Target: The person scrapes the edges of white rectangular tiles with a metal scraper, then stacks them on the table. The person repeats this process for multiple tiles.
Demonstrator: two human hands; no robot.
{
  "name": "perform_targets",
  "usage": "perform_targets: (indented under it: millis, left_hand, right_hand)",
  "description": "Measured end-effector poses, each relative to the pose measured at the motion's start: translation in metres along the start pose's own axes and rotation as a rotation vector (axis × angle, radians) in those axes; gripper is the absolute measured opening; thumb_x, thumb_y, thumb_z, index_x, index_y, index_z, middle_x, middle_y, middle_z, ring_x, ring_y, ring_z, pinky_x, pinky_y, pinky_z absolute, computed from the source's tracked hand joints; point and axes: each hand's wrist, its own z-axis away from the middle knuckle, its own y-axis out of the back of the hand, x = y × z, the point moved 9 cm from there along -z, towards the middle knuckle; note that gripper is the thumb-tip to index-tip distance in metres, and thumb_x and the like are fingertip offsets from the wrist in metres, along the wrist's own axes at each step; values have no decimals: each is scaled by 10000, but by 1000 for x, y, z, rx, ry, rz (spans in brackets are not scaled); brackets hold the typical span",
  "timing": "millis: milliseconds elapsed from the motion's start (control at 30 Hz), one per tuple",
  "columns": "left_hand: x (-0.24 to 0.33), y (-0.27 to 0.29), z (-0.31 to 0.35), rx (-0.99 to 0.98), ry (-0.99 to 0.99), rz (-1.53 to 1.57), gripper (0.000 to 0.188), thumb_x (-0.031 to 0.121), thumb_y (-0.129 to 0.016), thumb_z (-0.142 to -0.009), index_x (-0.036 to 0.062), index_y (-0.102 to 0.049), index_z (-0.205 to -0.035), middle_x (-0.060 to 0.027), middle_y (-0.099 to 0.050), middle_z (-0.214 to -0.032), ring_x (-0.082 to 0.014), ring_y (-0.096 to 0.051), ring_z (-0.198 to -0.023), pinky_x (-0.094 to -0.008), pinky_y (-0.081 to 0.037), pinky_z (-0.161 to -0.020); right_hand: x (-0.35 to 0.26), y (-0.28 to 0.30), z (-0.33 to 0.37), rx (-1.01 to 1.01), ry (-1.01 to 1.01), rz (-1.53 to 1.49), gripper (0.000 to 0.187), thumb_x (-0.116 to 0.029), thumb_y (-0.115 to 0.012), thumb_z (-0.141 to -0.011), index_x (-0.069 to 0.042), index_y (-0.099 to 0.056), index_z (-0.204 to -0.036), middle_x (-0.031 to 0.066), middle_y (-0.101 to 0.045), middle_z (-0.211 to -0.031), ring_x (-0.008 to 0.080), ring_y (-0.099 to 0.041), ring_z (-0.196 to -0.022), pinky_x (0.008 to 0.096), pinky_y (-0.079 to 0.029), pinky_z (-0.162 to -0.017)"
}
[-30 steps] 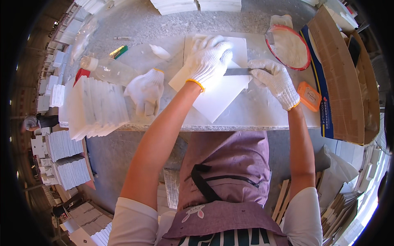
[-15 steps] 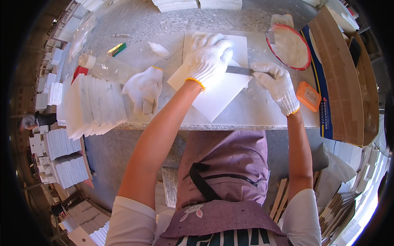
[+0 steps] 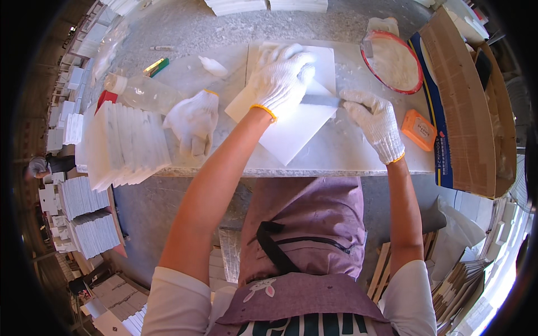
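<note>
L hand in white knit glove (image 3: 282, 77) on white sq. stone tile (image 3: 294, 133); R hand in white knit glove (image 3: 371, 119) pinching flat grey metal blade (image 3: 320, 101).
Hands apart; L fingers' grip can't tell. Tile's askew, partly over 2nd white sq. tile (image 3: 324, 63); blade across its R corner. Looks mid-job; amt left unclear. Upright white tile stack (image 3: 126, 143) at L: done or waiting, can't tell.

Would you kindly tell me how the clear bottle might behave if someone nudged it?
Lying on its side and looking round, the bottle would probably roll. Its see-through wall suggests thin plastic, so it may be light and dent easily. The white slabs on its near side might stop it rolling toward the person.
</note>
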Motion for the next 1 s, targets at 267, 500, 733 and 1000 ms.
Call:
perform_targets:
  millis: [267,500,733,1000]
  left_hand:
    - [-3,-1,0,11,1,13,226,274,-642,-879,202,-710,-1082,-17,-631,-1242,-277,-524,-1195,-410,-389,-1042]
    - [-5,0,-3,13,26,27,195,266,-661,-864,195,-727,-1034,-33,-640,-1228,-279,-529,-1191,-412,-402,-1025]
    - [-7,-3,-2,21,37,52,200,268,-662,-862,204,-732,-1038,-24,-637,-1240,-287,-534,-1178,-402,-410,-1017]
    - [-4,1,-2,24,12,59,196,270,-653,-871,202,-733,-1036,-20,-641,-1231,-283,-542,-1155,-400,-418,-1008]
  right_hand:
    - [-11,0,-4,8,82,49,236,-105,-649,-883,27,-713,-1067,125,-742,-960,136,-662,-886,296,-519,-825]
    - [-14,-4,-21,-74,39,148,251,-140,-641,-888,28,-709,-1062,134,-739,-927,127,-658,-869,289,-511,-808]
    - [-11,1,-12,-43,47,139,257,-134,-648,-884,22,-710,-1078,128,-738,-945,126,-655,-875,289,-512,-820]
    - [-13,1,-6,-13,54,104,245,-134,-652,-885,25,-712,-1062,141,-740,-970,144,-665,-879,294,-514,-824]
